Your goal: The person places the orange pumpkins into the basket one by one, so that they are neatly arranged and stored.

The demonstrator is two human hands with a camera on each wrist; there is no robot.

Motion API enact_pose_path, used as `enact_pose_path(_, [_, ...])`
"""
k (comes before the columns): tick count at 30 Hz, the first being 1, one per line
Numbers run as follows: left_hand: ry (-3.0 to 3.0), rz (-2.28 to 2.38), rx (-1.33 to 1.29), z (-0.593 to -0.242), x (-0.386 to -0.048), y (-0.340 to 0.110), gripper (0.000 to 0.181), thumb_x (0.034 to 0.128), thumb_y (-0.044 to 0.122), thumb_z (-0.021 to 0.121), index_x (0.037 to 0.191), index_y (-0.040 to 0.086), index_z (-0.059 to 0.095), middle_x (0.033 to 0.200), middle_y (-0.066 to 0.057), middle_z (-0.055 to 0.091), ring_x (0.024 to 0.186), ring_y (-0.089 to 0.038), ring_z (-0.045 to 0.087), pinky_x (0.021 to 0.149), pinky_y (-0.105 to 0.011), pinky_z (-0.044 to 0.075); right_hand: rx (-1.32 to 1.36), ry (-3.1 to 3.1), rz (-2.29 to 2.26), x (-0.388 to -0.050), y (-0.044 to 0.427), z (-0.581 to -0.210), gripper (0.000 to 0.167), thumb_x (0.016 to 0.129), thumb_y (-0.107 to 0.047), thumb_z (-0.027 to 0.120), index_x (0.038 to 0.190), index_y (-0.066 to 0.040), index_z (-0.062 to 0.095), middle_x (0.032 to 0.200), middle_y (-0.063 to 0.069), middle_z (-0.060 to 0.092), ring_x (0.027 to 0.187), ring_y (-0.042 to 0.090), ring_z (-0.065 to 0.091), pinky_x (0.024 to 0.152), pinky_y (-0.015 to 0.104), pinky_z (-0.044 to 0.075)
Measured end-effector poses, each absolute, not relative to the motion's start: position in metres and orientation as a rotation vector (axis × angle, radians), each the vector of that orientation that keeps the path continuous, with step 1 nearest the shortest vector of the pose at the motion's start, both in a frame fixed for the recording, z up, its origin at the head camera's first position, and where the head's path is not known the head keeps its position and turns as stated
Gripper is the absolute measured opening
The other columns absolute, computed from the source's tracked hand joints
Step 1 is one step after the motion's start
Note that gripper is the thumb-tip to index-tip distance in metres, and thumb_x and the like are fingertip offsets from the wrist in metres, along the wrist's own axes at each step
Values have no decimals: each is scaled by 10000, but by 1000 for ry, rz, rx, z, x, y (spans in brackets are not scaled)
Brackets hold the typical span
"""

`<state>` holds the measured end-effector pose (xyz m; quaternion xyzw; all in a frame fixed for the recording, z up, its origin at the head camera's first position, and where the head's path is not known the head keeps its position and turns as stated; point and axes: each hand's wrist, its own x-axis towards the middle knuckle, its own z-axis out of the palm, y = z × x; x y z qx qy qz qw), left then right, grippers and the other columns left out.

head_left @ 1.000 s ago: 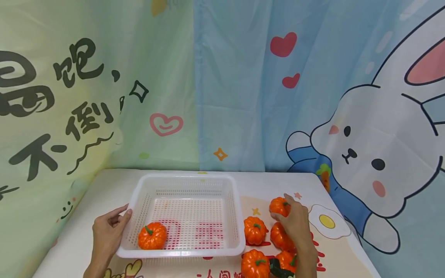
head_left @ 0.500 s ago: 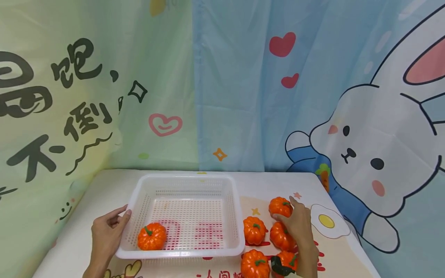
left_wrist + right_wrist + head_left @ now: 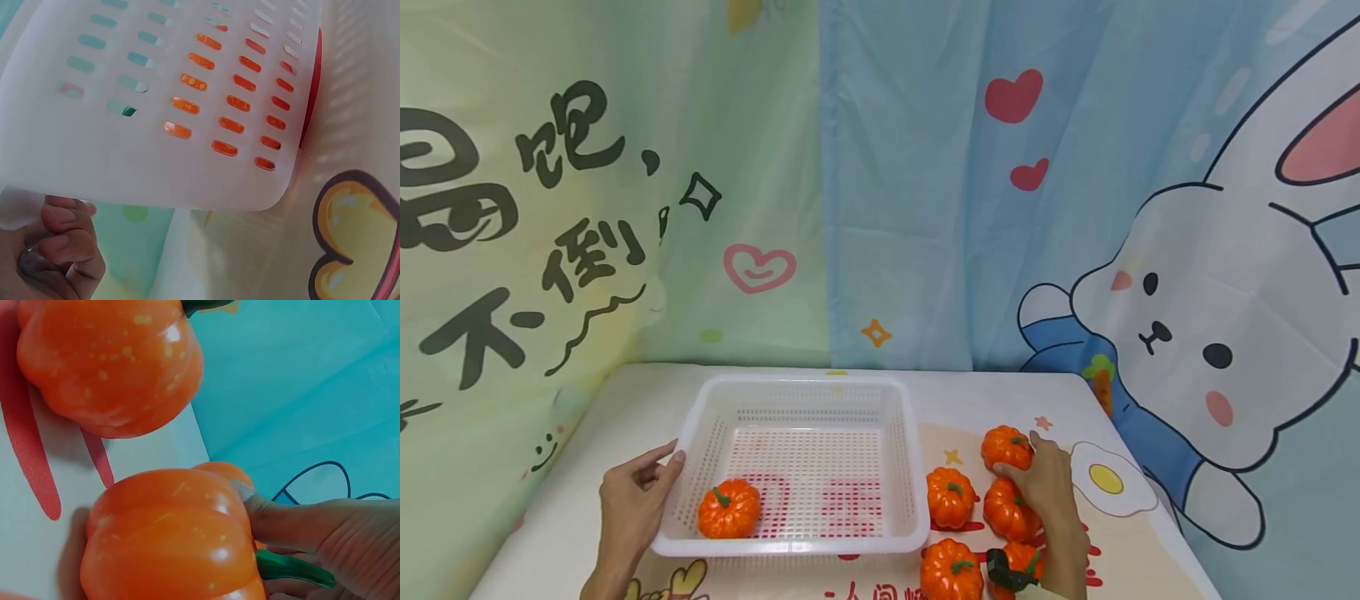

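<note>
Presently, a glossy orange ribbed pumpkin with a green stem (image 3: 1004,447) is gripped by the right hand (image 3: 1048,475), the thumb being set against its near side and the fingers curled round its right side. This pumpkin is located on the right of the counter (image 3: 647,396), farther from the person than the other loose ones. In the right wrist view it is mostly hidden, only an orange strip being exposed beneath the thumb.

The left rim of a white rectangular perforated plastic basket (image 3: 790,547) is pinched by the left hand (image 3: 634,496); in the left wrist view, bent fingers are seen below that rim. One orange pumpkin (image 3: 730,510) is contained in the basket, in its near left corner, and is visible through the wall slots.

Four further orange pumpkins are noted on the counter to the right of the basket: a middle left one (image 3: 951,500), a middle right one (image 3: 1009,510), a near left one (image 3: 951,571) and a near right one (image 3: 1022,560). The last is partly covered by a black object (image 3: 1002,571) beside the right wrist; its nature cannot be determined.

A printed fried egg (image 3: 1107,479) is observed on the counter's surface. The background is formed by a green and blue fabric curtain (image 3: 895,208), on which a white cartoon rabbit (image 3: 1187,333) is printed.
</note>
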<state>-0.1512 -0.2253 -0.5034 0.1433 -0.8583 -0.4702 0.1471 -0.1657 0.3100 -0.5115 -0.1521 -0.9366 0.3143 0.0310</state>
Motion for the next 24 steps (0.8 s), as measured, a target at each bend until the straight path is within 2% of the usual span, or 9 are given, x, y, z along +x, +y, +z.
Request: enact_pose_path(24, [-2432, -1364, 396, -504, -151, -225, 332, 1035, 164, 762, 1297, -41, 769, 757, -62, 646, 622, -56, 506, 557, -190, 434, -467, -2922, 1057, -170, 308, -512, 790, 1008, -103, 774, 1595, 196, 338, 1546, 439, 465, 1425, 583, 468, 1207, 704, 382])
